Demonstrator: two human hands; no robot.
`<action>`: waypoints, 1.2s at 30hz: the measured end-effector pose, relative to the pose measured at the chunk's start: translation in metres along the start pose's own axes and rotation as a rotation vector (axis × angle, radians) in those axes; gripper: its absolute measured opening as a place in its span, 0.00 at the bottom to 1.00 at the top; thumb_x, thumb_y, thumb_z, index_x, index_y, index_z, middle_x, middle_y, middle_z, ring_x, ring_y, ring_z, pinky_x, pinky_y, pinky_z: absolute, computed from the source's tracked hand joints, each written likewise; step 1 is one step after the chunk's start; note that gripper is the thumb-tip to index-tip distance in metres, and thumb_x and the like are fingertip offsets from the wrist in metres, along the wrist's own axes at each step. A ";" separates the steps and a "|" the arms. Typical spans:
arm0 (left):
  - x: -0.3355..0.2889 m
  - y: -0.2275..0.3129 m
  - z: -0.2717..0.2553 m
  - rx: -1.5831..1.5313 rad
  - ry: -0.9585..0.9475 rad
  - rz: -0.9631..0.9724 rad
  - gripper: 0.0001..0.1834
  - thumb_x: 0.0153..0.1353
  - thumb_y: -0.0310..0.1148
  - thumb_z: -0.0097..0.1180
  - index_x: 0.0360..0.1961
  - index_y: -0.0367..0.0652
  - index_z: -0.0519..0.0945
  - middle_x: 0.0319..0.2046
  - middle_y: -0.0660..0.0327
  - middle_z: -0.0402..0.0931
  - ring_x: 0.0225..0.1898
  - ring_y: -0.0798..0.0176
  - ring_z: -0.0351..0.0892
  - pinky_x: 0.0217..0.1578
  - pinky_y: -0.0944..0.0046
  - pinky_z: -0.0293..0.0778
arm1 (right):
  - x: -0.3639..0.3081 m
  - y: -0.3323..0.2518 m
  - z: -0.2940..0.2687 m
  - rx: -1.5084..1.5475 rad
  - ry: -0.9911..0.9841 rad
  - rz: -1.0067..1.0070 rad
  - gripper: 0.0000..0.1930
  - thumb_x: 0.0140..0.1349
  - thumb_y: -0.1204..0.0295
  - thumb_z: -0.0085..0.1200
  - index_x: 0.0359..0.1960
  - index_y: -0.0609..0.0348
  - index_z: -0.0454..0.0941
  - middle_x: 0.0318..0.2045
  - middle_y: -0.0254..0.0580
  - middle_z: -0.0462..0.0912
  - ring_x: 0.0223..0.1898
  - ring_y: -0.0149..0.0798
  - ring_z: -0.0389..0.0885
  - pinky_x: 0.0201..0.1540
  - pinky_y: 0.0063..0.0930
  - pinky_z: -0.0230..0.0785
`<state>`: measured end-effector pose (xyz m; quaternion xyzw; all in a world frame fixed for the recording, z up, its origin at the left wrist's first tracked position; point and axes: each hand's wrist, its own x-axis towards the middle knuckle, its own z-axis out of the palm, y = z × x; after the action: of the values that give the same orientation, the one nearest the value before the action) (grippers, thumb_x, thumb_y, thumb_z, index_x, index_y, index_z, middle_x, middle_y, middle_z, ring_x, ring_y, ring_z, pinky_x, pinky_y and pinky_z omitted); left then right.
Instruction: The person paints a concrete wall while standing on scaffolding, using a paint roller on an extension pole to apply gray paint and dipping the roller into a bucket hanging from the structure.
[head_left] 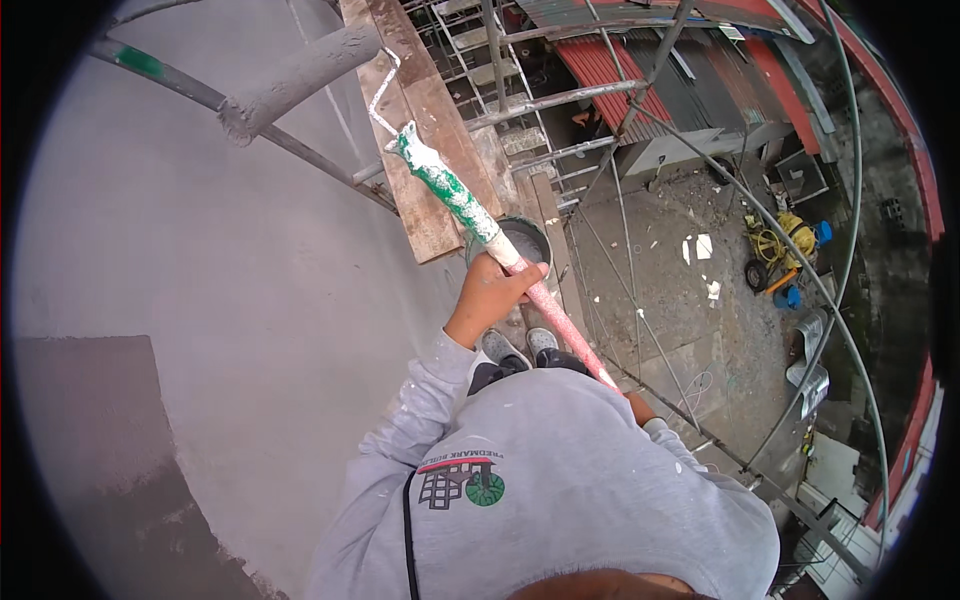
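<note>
Left hand: near the centre of the frame, the left hand [492, 297] has its fingers curled around a pole [566, 325], pink along its lower length.
Right hand: right of centre and lower, the right hand [642, 408] is mostly hidden by the torso, beside the pole's lower end; I cannot tell how its fingers stand.
Handle: above the left hand, a green handle [452, 193] spattered with white joins the pole and slants toward the upper left.
Roller: in the upper left, a grey-coated roller sleeve [305, 82] on a bent white wire frame [384, 90] crosses in front of a metal tube [205, 93]; contact with the wall is unclear.
Bucket: just behind the pole at centre, a dark round bucket [545, 240] holds grey liquid.
Feet: below the bucket, two speckled grey shoes [504, 348].
Planks: upper centre, worn wooden planks [440, 130].
Wall: the left side is smooth grey wall [250, 260], with a darker patch [90, 420] lower left.
Yard: at right, far below, bare ground [650, 225] and a yellow wheeled machine [790, 237].
</note>
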<state>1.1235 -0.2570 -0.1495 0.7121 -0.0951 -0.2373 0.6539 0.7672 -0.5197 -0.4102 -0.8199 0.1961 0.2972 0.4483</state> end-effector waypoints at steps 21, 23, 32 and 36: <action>-0.026 -0.249 0.173 -0.729 -0.717 -1.162 0.13 0.63 0.32 0.59 0.46 0.40 0.73 0.43 0.54 0.79 0.48 0.53 0.81 0.52 0.53 0.78 | -0.361 -0.101 0.058 -0.378 0.417 1.025 0.17 0.49 0.60 0.59 0.21 0.64 0.82 0.20 0.60 0.80 0.26 0.61 0.82 0.30 0.53 0.74; -0.040 -0.278 0.182 -0.736 -0.624 -1.247 0.13 0.65 0.35 0.57 0.46 0.43 0.73 0.43 0.57 0.79 0.47 0.54 0.81 0.51 0.51 0.77 | -0.356 -0.139 0.039 -0.463 0.479 0.958 0.16 0.48 0.60 0.60 0.22 0.63 0.83 0.19 0.59 0.80 0.25 0.60 0.82 0.30 0.53 0.74; -0.016 -0.382 0.142 -0.707 -0.196 -1.164 0.13 0.66 0.41 0.55 0.45 0.45 0.71 0.38 0.59 0.77 0.37 0.57 0.79 0.40 0.49 0.79 | -0.285 -0.216 -0.028 -0.477 0.338 0.764 0.17 0.53 0.64 0.61 0.45 0.52 0.80 0.30 0.54 0.83 0.33 0.57 0.82 0.33 0.47 0.73; 0.033 -0.421 0.119 -0.783 -0.006 -1.118 0.15 0.68 0.40 0.52 0.48 0.43 0.68 0.39 0.56 0.73 0.37 0.51 0.78 0.41 0.45 0.80 | -0.271 -0.245 -0.055 -0.500 0.311 0.680 0.20 0.56 0.65 0.60 0.52 0.48 0.79 0.29 0.49 0.83 0.29 0.54 0.82 0.30 0.44 0.73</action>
<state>1.0234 -0.3238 -0.5719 0.3647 0.3781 -0.5583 0.6422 0.7261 -0.4242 -0.0557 -0.8270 0.4416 0.3389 0.0784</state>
